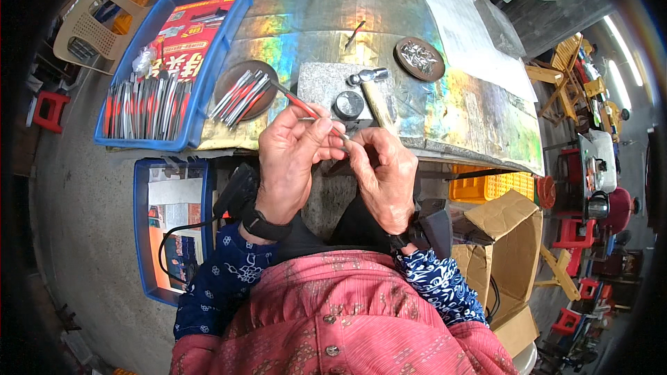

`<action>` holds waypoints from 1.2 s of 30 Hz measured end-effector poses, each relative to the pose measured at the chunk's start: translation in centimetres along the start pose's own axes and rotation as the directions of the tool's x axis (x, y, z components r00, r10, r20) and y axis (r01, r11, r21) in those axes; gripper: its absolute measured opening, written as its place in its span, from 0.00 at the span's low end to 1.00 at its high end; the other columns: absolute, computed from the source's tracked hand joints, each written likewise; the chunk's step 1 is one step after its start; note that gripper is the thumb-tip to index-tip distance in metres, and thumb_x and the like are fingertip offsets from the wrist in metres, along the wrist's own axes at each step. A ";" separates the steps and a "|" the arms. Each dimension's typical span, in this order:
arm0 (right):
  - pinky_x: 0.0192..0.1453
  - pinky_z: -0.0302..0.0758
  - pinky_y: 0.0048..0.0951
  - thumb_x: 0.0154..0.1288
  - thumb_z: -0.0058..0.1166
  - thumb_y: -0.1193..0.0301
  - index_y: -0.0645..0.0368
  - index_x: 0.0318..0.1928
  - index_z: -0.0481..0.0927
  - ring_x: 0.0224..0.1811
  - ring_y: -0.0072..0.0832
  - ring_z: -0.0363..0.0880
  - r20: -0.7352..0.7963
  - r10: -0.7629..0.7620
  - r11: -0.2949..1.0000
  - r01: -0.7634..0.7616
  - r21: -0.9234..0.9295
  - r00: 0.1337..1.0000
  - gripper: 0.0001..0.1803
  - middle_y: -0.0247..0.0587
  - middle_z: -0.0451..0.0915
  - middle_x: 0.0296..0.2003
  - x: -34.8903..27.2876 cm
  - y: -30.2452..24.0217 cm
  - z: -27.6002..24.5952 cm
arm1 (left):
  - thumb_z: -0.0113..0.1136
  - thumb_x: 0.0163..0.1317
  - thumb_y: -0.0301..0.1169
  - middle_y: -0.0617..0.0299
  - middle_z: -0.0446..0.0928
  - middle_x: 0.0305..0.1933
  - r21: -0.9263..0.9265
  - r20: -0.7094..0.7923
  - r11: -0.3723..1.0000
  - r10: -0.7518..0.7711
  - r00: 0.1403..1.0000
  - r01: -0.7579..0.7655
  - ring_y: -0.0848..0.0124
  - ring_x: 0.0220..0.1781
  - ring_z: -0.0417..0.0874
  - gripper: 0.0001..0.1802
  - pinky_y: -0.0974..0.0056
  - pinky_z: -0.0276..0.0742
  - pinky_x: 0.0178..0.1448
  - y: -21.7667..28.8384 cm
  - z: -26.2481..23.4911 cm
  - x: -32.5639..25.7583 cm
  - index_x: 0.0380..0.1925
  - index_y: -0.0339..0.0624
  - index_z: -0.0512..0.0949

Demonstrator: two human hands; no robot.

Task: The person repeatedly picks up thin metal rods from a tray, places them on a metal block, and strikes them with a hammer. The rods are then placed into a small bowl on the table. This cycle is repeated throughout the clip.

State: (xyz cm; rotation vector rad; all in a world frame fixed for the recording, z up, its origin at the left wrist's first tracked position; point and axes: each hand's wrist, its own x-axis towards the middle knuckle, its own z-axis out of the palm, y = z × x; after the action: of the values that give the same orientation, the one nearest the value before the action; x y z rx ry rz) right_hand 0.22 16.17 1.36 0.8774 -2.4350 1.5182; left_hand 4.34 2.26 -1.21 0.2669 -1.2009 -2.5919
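Over the near edge of the workbench, my left hand (290, 156) pinches a slim red stick-shaped tool with a dark tip (297, 101). The tool slants, its dark tip up and to the left. At its lower end the thumb and fingers of my right hand (385, 175) are closed together; any small part between them is hidden. Just beyond my hands lies a grey stone block (319, 78) bearing a round dark metal piece (349, 104). A hammer (377, 99) rests beside that piece. To the left, a round brown dish (231, 78) carries several similar red, black and silver sticks.
A blue tray (243, 10) of many sticks stands at the left on the bench. Small metal pieces fill a second dish (422, 77) at right. A dark stick (355, 32) lies farther back. Below are another blue crate (142, 236), a cardboard box (517, 250) and a yellow crate (486, 186).
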 end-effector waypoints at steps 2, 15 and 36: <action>0.32 0.74 0.35 0.59 0.61 0.78 0.62 0.34 0.78 0.27 0.42 0.79 0.019 0.023 1.000 -0.023 -0.018 1.000 0.05 0.46 0.78 0.28 0.4 0.1 -0.1 | 0.57 0.69 0.27 0.52 0.82 0.39 -0.004 0.014 1.000 0.009 1.000 -0.009 0.69 0.35 0.85 0.10 0.65 0.85 0.40 0.2 0.1 0.5 0.48 0.39 0.72; 0.45 0.75 0.41 0.54 0.65 0.73 0.60 0.55 0.73 0.43 0.46 0.75 0.116 -0.005 0.807 0.073 -0.587 0.993 0.27 0.49 0.72 0.42 0.5 2.0 -3.3 | 0.57 0.67 0.19 0.57 0.82 0.34 0.408 0.078 0.867 0.281 0.957 -0.288 0.77 0.30 0.81 0.05 0.75 0.78 0.33 0.2 0.1 5.7 0.42 0.33 0.76; 0.43 0.78 0.43 0.57 0.63 0.72 0.59 0.60 0.69 0.41 0.49 0.79 0.144 0.100 0.831 -0.003 -0.557 0.984 0.29 0.51 0.73 0.44 0.2 2.0 -2.9 | 0.57 0.66 0.19 0.58 0.82 0.34 0.489 0.086 0.821 0.291 0.953 -0.295 0.78 0.31 0.82 0.05 0.75 0.78 0.34 0.7 0.2 5.2 0.41 0.33 0.76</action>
State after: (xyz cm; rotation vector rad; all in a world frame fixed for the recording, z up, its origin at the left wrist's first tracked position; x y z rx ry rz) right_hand -1.51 19.24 1.31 0.8360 -2.8027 0.6744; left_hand -0.54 0.28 -0.84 0.1524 -1.7510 -1.9872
